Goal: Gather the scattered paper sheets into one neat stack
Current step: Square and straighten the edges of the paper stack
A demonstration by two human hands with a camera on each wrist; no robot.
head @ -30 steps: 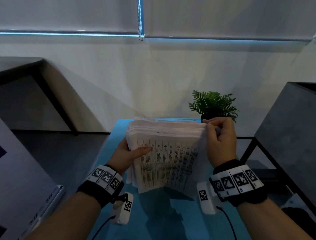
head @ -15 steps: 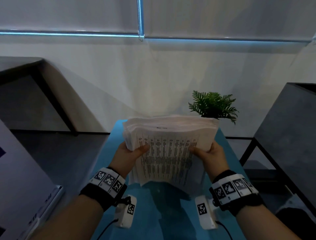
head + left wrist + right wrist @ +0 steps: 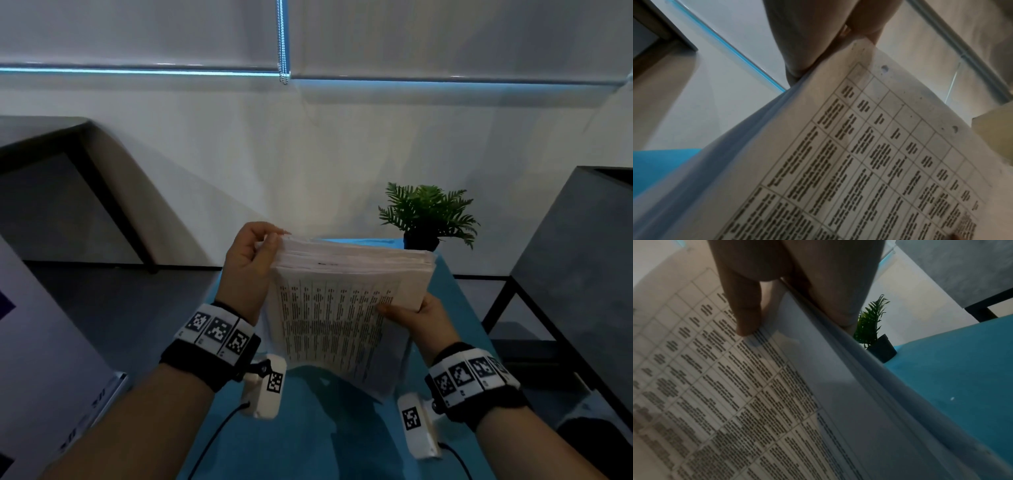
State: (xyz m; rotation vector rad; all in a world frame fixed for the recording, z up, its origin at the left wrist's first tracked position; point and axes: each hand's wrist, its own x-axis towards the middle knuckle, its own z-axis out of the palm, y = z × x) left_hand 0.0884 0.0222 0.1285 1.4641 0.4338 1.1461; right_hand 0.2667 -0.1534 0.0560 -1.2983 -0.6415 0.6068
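Note:
A thick stack of printed paper sheets (image 3: pixel 342 308) stands tilted on edge above the blue table (image 3: pixel 308 442), its front page covered in a table of text. My left hand (image 3: pixel 253 253) is up at the stack's top left corner, fingers curled over the sheet edges there. My right hand (image 3: pixel 416 315) holds the stack's right edge, thumb on the front page. The left wrist view shows the printed page (image 3: pixel 869 162) with fingers (image 3: pixel 818 40) at its upper corner. In the right wrist view the thumb (image 3: pixel 744 308) presses the page (image 3: pixel 756 402).
A small potted fern (image 3: pixel 428 216) stands at the table's far right corner. A dark grey desk (image 3: pixel 575 267) is to the right and another dark desk (image 3: pixel 51 164) to the left. A white board (image 3: pixel 41 359) leans at the near left.
My left hand has moved from the stack's left side up to its top left corner. My right hand dropped from the top right corner to the right edge. The stack shifted slightly right.

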